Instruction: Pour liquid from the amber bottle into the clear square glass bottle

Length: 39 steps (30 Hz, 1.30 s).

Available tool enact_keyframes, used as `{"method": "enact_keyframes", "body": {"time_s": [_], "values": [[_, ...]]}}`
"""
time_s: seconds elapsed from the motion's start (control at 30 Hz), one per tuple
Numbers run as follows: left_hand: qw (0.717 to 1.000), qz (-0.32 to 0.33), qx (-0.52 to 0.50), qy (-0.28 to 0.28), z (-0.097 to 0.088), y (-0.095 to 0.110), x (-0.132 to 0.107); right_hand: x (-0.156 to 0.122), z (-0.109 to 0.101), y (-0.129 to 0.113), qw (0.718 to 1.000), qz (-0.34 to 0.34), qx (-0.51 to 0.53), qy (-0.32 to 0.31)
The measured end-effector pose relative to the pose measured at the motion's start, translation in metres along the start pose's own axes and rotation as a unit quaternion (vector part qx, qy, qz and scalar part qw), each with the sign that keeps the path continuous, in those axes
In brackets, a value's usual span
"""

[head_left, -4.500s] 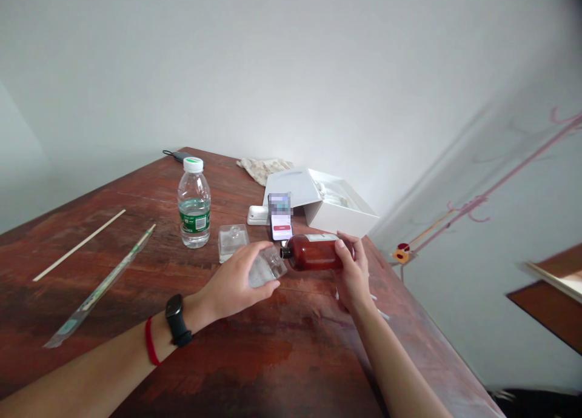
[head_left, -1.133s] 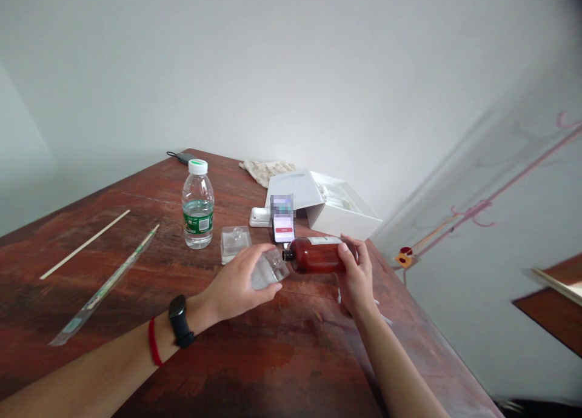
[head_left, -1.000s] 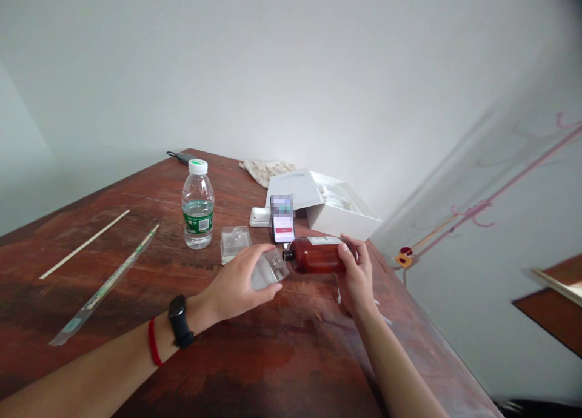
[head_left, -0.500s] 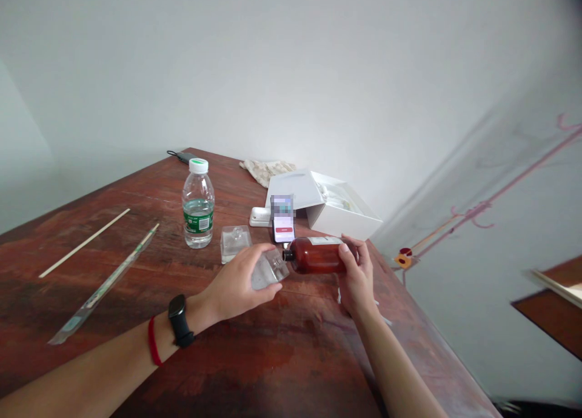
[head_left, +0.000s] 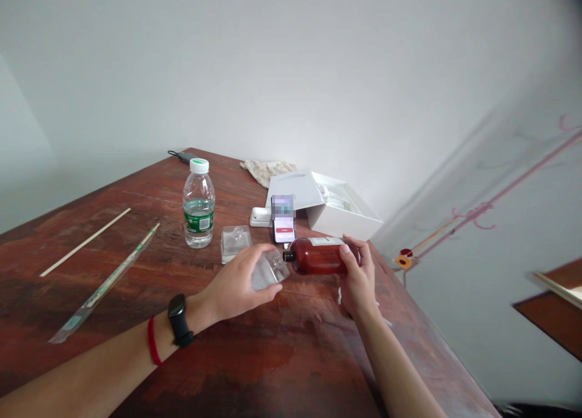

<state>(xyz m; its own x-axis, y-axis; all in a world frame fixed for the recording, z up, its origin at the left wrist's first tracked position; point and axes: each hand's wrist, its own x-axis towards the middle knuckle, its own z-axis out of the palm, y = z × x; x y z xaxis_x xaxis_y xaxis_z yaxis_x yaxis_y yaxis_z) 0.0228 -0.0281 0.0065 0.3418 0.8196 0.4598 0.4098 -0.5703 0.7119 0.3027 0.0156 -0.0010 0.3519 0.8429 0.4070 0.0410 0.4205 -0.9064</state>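
Head view: I read the left hand (head_left: 239, 278) as closed around a square glass bottle (head_left: 270, 271), fingers curled over its top and holding it tilted above the table. The right hand (head_left: 358, 278) grips an amber bottle (head_left: 316, 255), fingers and thumb wrapped around its body, and holds it on its side. Its dark neck points left and sits just beside the glass bottle; I cannot tell whether they touch.

Nearest obstruction is a phone (head_left: 284, 227), propped upright just behind that neck. A second glass bottle (head_left: 235, 243) stands just beyond the left hand, with a water bottle (head_left: 199, 212) to its left. Behind these are a white charger (head_left: 260, 217), an open white box (head_left: 341, 215) and a crumpled cloth (head_left: 268, 172). A chopstick (head_left: 85, 242) and a plastic-wrapped straw (head_left: 104, 281) lie well to the left.

All of it rests on a worn reddish-brown wooden table (head_left: 318, 357), set against a white wall (head_left: 291, 72).
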Motion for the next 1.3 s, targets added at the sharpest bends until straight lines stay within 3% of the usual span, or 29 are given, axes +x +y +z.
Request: {"method": "enact_keyframes", "body": {"time_s": [1.3], "values": [[1.000,-0.007,-0.005,-0.004,0.001,-0.003,-0.001,-0.004,0.004,-0.013,1.000,0.006,0.001,0.008]]}}
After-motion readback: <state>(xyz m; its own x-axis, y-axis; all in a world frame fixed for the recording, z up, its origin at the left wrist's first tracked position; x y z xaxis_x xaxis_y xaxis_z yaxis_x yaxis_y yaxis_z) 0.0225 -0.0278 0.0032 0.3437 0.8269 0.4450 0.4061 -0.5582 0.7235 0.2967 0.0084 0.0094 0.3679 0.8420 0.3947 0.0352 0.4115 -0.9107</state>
